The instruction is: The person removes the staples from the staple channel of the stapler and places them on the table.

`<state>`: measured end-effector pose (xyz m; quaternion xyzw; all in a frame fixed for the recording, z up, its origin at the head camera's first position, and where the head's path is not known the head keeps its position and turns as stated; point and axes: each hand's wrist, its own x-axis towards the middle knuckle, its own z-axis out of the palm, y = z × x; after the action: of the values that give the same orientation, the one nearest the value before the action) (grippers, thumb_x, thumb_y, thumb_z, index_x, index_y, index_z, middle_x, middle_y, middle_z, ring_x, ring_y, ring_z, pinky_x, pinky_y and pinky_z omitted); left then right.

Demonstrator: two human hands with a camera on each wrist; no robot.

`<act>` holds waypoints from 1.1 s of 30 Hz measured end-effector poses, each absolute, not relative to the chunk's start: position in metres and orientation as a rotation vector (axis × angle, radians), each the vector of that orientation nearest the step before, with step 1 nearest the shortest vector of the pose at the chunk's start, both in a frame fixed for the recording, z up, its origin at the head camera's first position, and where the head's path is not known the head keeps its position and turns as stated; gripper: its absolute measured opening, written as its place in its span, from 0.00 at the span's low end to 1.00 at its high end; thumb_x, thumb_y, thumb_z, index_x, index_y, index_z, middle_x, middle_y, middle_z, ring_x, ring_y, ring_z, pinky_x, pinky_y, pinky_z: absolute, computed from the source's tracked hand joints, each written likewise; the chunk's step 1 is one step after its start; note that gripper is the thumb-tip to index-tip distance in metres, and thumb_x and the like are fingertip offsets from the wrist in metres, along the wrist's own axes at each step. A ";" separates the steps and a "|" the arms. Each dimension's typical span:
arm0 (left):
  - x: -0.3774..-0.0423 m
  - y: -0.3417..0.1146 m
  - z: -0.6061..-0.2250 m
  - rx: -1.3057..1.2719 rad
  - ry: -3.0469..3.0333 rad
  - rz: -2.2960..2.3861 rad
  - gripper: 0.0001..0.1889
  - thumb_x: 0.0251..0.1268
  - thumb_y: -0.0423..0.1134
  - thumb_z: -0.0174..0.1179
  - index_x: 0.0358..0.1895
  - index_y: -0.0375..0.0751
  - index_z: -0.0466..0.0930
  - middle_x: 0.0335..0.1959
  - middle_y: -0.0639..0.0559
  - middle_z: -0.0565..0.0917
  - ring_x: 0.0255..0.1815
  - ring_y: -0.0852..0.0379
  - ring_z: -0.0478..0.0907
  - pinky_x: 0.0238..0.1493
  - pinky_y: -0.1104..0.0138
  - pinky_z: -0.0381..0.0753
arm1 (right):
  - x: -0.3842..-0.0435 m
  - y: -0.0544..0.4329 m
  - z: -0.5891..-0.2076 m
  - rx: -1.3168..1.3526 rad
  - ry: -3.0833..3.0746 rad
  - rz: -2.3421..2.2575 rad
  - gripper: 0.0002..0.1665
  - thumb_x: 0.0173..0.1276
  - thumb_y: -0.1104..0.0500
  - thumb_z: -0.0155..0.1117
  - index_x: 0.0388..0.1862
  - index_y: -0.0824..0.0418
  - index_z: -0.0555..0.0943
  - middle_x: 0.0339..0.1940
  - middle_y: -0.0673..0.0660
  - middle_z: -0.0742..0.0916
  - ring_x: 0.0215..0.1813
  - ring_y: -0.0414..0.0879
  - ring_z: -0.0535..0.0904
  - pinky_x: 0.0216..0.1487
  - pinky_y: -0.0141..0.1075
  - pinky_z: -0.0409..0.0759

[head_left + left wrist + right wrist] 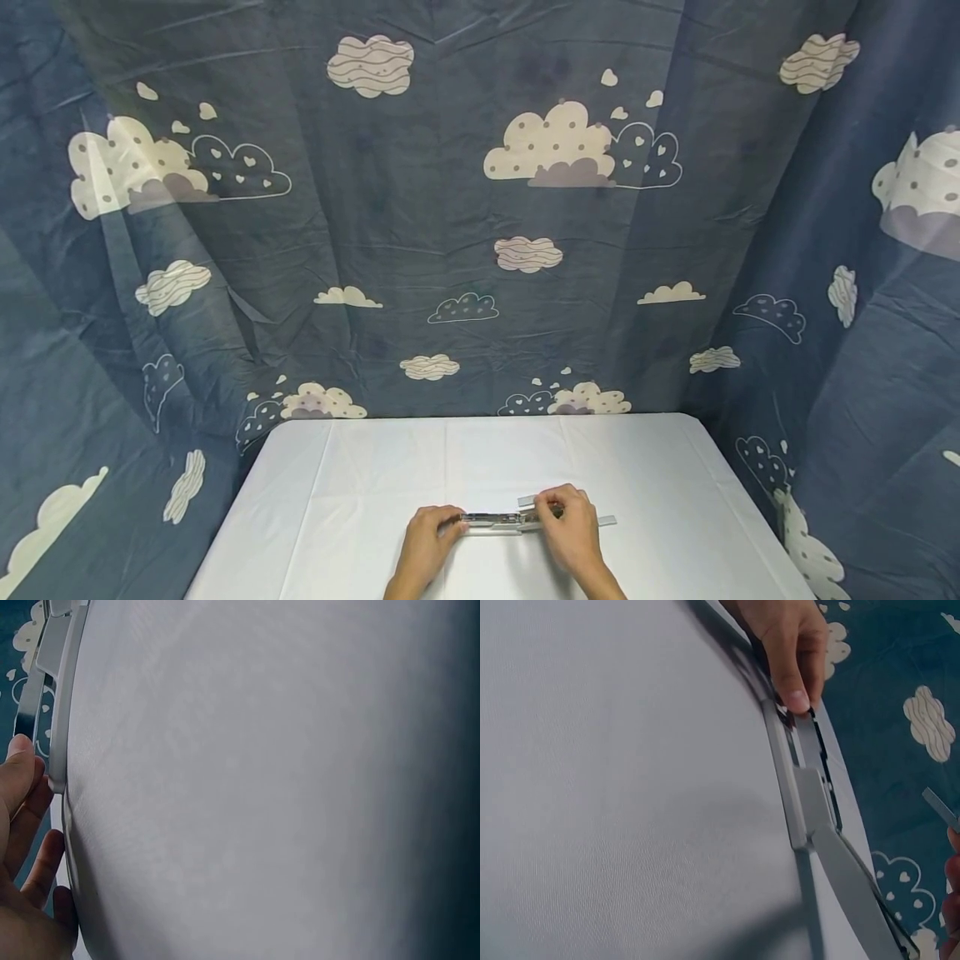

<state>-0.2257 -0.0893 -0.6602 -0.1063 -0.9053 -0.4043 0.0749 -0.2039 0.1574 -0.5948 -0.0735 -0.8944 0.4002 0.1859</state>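
A grey stapler lies open near the front of the table, its top arm swung back to the right from the long metal magazine. The thumb and fingers of my left hand pinch its left end. In the left wrist view, my thumb presses the metal part beside the grey base. My right hand, over the stapler's hinge side, pinches a short grey strip of staples. Part of the stapler is hidden behind the right hand in the head view; the arm's end shows beyond it.
A white cloth with fold creases covers the table. Dark blue curtains with a cloud pattern hang behind the table and on both sides.
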 end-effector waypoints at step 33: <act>-0.225 -0.090 -0.660 -0.272 -2.745 -1.276 0.12 0.63 0.50 0.71 0.47 0.54 0.90 0.46 0.61 0.90 0.54 0.50 0.81 0.61 0.45 0.80 | -0.192 0.278 -0.596 -0.394 -2.499 1.039 0.10 0.74 0.58 0.66 0.40 0.64 0.87 0.42 0.58 0.88 0.47 0.52 0.77 0.43 0.38 0.71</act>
<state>-0.2245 -0.0896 -0.6602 -0.0894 -0.9019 -0.4194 0.0511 -0.1924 0.2779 -0.5956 -0.1411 -0.8949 0.3721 0.2020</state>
